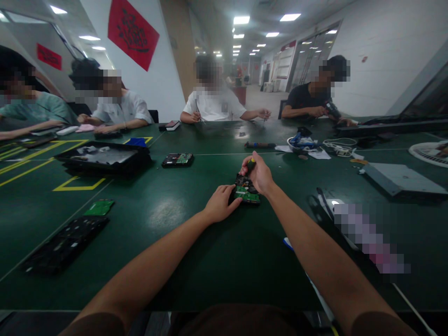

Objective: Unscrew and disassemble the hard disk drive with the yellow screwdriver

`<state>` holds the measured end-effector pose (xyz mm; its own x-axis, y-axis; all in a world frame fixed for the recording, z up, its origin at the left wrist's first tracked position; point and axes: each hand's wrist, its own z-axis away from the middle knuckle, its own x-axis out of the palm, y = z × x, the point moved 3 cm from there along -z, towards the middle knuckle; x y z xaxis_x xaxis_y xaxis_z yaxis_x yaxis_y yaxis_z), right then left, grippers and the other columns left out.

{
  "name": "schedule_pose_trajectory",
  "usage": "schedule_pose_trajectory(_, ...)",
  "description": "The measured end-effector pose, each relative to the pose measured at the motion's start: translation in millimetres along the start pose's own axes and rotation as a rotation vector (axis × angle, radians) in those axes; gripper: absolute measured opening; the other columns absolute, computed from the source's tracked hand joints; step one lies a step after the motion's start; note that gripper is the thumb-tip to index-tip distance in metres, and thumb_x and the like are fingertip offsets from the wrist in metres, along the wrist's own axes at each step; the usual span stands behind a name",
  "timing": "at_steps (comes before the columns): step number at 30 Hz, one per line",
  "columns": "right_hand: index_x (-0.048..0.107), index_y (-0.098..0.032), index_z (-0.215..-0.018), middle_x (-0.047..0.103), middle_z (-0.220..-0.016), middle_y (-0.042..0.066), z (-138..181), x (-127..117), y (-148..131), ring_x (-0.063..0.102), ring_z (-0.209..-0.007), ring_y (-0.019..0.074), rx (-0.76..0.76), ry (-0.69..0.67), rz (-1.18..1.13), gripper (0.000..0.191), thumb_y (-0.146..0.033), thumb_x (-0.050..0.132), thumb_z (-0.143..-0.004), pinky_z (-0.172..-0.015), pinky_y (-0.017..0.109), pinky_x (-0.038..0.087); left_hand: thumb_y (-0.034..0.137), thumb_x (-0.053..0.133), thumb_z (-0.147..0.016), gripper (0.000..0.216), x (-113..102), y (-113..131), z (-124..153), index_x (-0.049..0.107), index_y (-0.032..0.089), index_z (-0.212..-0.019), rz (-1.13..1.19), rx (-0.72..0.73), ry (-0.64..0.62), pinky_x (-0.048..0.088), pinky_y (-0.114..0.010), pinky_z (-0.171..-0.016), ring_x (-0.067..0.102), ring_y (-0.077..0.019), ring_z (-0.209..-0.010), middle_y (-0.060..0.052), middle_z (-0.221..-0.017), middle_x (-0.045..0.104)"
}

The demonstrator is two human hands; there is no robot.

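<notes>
A hard drive [248, 196] with a green circuit board lies on the dark green table in front of me. My left hand [221, 203] holds it by its left side, thumb at the near edge and fingers toward the far one. Over the drive's far end, my right hand [259, 173] is closed around a screwdriver [251, 163] with a yellow and dark handle. The screwdriver's tip is hidden behind my fingers, so I cannot tell whether it touches a screw.
Another hard drive [178, 159] lies further left, near a black tray [105, 156] with small parts. A green circuit board [100, 207] and a black row of drives [66, 245] are at left. A metal case [402, 179] and a bowl of cables [303, 142] are at right. Several people sit across.
</notes>
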<state>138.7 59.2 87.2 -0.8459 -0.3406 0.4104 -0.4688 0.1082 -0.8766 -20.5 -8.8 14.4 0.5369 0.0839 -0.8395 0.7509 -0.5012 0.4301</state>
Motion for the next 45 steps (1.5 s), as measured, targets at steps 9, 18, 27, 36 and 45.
schedule_pose_trajectory(9, 0.066, -0.022, -0.077, 0.063, -0.075, -0.003, -4, -4, 4, 0.061, -0.069, 0.0119, -0.023, 0.062, 0.038, 0.039, -0.057, 0.084, -0.075, -0.070, 0.026, 0.050, 0.057, 0.052, -0.100, 0.065, 3, -1, -1, 0.049, 0.014, -0.148, -0.015, -0.002, 0.002, 0.044, -0.049, -0.115, 0.053, -0.0320, -0.134, -0.017, -0.138, 0.062)
schedule_pose_trajectory(18, 0.067, -0.022, -0.076, 0.060, -0.064, -0.002, -3, -3, 4, 0.059, -0.062, 0.0137, -0.017, -0.001, 0.045, 0.045, -0.066, 0.069, -0.086, -0.070, 0.030, 0.050, 0.058, 0.051, -0.101, 0.066, 3, -3, 0, 0.049, 0.013, -0.149, -0.014, 0.007, 0.007, 0.044, -0.048, -0.116, 0.052, -0.0315, -0.134, -0.017, -0.139, 0.061)
schedule_pose_trajectory(27, 0.070, -0.023, -0.076, 0.060, -0.068, 0.000, -2, -5, 3, 0.058, -0.064, 0.0135, -0.017, 0.046, 0.030, 0.054, -0.075, 0.062, -0.085, -0.067, 0.029, 0.050, 0.058, 0.052, -0.101, 0.066, 2, -2, 0, 0.049, 0.013, -0.149, -0.010, 0.004, 0.008, 0.045, -0.048, -0.115, 0.053, -0.0315, -0.133, -0.017, -0.138, 0.061)
schedule_pose_trajectory(36, 0.068, -0.022, -0.078, 0.064, -0.073, -0.003, -5, -6, 9, 0.062, -0.067, 0.0124, -0.028, 0.080, 0.001, 0.036, -0.055, 0.083, -0.077, -0.068, 0.027, 0.052, 0.056, 0.052, -0.101, 0.063, 2, -1, 0, 0.050, 0.013, -0.148, -0.007, 0.000, 0.004, 0.044, -0.050, -0.115, 0.052, -0.0323, -0.134, -0.017, -0.139, 0.062)
schedule_pose_trajectory(45, 0.065, -0.024, -0.077, 0.063, -0.069, -0.004, -9, -16, 9, 0.061, -0.064, 0.0121, -0.092, 0.132, 0.103, 0.037, -0.059, 0.077, -0.080, -0.067, 0.026, 0.050, 0.056, 0.053, -0.100, 0.064, 2, -1, 0, 0.050, 0.015, -0.149, -0.005, -0.009, 0.005, 0.044, -0.049, -0.116, 0.052, -0.0322, -0.135, -0.016, -0.140, 0.061)
